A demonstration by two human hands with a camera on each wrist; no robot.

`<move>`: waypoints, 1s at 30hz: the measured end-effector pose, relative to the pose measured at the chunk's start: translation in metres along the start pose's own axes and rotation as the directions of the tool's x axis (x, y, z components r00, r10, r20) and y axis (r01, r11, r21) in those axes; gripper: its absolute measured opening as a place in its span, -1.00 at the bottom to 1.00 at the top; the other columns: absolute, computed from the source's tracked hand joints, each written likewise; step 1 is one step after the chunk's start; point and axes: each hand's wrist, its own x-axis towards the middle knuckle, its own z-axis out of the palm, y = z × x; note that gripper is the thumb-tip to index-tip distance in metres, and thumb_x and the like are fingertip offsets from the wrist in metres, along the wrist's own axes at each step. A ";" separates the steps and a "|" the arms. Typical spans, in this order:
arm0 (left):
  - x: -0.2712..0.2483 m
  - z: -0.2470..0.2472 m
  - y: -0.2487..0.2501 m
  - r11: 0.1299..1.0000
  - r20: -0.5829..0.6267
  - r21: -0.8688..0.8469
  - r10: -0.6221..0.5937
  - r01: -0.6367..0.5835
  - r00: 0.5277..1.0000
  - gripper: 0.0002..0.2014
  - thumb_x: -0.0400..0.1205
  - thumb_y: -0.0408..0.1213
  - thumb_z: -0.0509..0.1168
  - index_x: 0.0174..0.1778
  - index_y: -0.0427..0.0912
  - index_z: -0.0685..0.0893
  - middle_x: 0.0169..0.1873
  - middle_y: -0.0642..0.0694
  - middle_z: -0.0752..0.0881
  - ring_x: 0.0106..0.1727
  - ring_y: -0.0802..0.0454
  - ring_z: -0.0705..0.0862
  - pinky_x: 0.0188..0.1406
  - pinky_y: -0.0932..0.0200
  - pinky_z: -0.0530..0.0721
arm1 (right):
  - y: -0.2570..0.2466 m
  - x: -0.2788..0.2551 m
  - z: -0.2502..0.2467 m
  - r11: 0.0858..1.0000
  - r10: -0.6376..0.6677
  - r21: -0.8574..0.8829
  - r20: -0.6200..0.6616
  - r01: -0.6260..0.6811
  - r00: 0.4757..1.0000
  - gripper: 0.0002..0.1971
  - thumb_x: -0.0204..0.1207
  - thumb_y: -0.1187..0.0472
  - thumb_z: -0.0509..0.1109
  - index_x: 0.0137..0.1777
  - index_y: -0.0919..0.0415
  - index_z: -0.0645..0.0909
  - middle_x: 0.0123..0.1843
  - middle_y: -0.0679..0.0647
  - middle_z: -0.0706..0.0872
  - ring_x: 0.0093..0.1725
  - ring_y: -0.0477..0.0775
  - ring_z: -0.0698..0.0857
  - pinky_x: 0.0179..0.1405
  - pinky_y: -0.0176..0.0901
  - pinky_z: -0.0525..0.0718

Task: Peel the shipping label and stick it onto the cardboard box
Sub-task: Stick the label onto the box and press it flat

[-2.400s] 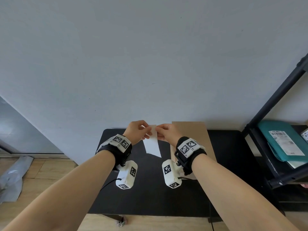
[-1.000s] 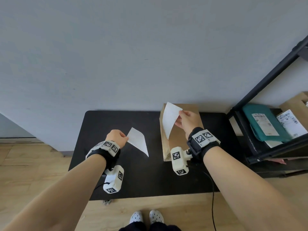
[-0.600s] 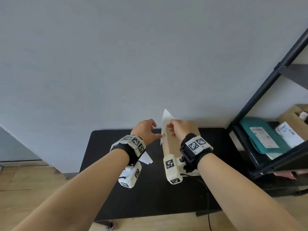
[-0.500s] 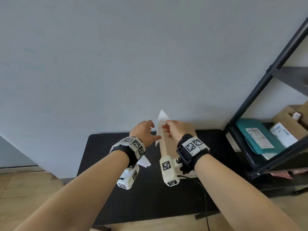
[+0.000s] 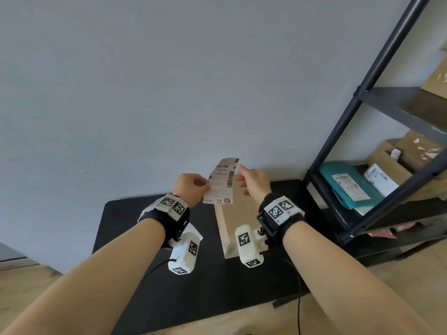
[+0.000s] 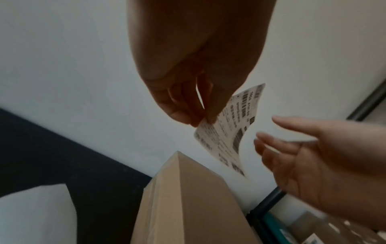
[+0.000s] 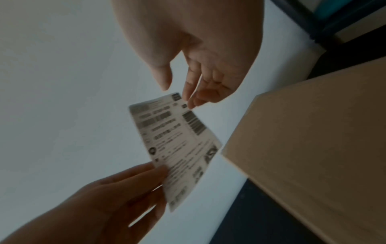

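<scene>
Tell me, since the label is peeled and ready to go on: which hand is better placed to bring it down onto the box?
Left. The left hand pinches the label's edge above the box, while the right hand is open beside it, probably free to smooth it flat.

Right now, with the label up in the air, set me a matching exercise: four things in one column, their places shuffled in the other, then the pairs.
Things:
1. shipping label
2. cardboard box
3. teal parcel
4. white sheet

Places:
A. on the black shelf rack
B. flat on the black table, left of the box
C. in the air, pinched by the left hand
D. standing on the table

Pairs: 1-C, 2-D, 3-A, 4-B
</scene>
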 end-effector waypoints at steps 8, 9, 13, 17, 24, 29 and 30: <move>-0.002 0.036 0.000 0.958 0.155 -0.251 -0.103 0.140 0.983 -0.85 0.55 -0.54 0.38 0.01 -0.46 0.74 -0.07 -0.34 0.77 -0.01 -0.20 0.74 0.11 0.02 0.77 | 0.042 0.021 -0.036 0.971 0.124 -0.225 0.192 -0.079 0.973 -0.72 0.51 0.15 0.44 0.14 0.29 0.70 0.09 0.17 0.81 -0.11 0.04 0.71 -0.36 -0.30 0.49; -0.001 0.042 0.000 0.957 0.155 -0.247 -0.117 0.153 0.981 -0.89 0.54 -0.54 0.39 -0.04 -0.42 0.75 -0.04 -0.36 0.77 -0.01 -0.20 0.74 0.16 -0.05 0.75 | 0.046 0.024 -0.040 0.972 0.130 -0.219 0.192 -0.087 0.973 -0.74 0.51 0.20 0.45 0.14 0.31 0.70 0.11 0.21 0.81 -0.10 0.06 0.71 -0.37 -0.30 0.48; 0.000 0.068 -0.003 0.947 0.152 -0.226 -0.197 0.228 0.969 -0.90 0.53 -0.52 0.41 -0.22 -0.24 0.74 -0.06 -0.31 0.78 -0.01 -0.19 0.76 0.16 -0.05 0.75 | 0.061 0.037 -0.051 0.969 0.143 -0.229 0.201 -0.096 0.969 -0.77 0.49 0.26 0.47 0.09 0.35 0.73 0.06 0.22 0.81 -0.12 0.05 0.71 -0.35 -0.31 0.52; -0.003 0.087 -0.008 0.952 0.081 -0.155 -0.254 0.264 0.964 -0.76 0.51 -0.45 0.46 0.09 -0.33 0.72 -0.17 -0.12 0.73 -0.10 -0.05 0.71 0.04 0.13 0.71 | 0.076 0.047 -0.057 0.955 0.156 -0.282 0.209 -0.093 0.965 -0.83 0.47 0.29 0.48 0.00 0.36 0.76 -0.20 0.10 0.77 -0.36 -0.07 0.62 -0.39 -0.33 0.53; -0.004 0.115 -0.008 0.944 -0.045 -0.030 -0.329 0.327 0.943 -0.75 0.44 -0.36 0.52 -0.06 -0.17 0.60 -0.21 0.00 0.65 -0.13 0.03 0.63 -0.12 0.18 0.57 | 0.090 0.061 -0.064 0.910 0.166 -0.404 0.156 -0.090 0.974 -0.68 0.37 0.26 0.57 0.12 0.29 0.66 0.04 0.16 0.78 -0.08 0.07 0.73 0.15 -0.02 0.73; -0.004 0.126 -0.001 0.947 -0.063 0.016 -0.320 0.322 0.945 -0.63 0.42 -0.42 0.50 -0.46 -0.05 0.42 -0.40 0.08 0.57 -0.22 0.01 0.61 -0.24 0.19 0.55 | 0.090 0.063 -0.068 0.870 0.105 -0.493 0.133 -0.026 0.986 -0.69 0.40 0.21 0.55 0.11 0.23 0.63 0.09 0.15 0.77 0.07 0.12 0.76 0.03 -0.12 0.68; -0.004 0.127 0.000 0.946 -0.066 0.023 -0.322 0.324 0.945 -0.63 0.42 -0.42 0.50 -0.46 -0.05 0.42 -0.40 0.08 0.57 -0.22 0.01 0.61 -0.23 0.17 0.56 | 0.090 0.063 -0.068 0.868 0.098 -0.496 0.131 -0.020 0.987 -0.70 0.40 0.20 0.55 0.11 0.23 0.62 0.09 0.15 0.77 0.07 0.11 0.75 -0.01 -0.14 0.66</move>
